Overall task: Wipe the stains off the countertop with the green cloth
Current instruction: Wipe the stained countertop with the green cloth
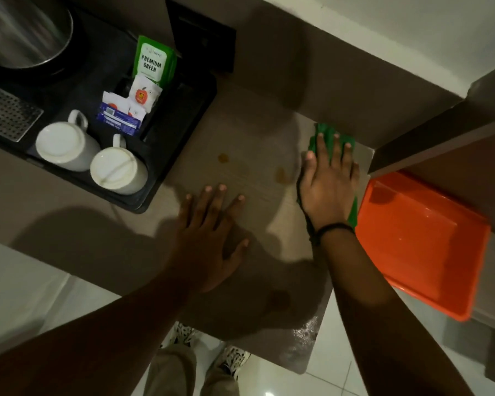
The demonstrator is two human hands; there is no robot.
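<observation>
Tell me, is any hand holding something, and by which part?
The right hand presses flat on the green cloth, covering its middle, not gripping it. The left hand lies flat on the countertop, holding nothing.

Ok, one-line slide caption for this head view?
Right hand presses green cloth flat on countertop beside amber stains; left hand braces.

Green cloth [327, 135], orange tray [420, 238], brownish stains [223, 158] on beige countertop [240, 130], white mugs [66, 145].

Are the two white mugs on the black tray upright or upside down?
Upside down. Both mugs on the tray show flat closed bases with foot rings facing up, no open mouths; handles point away from the camera.
</observation>
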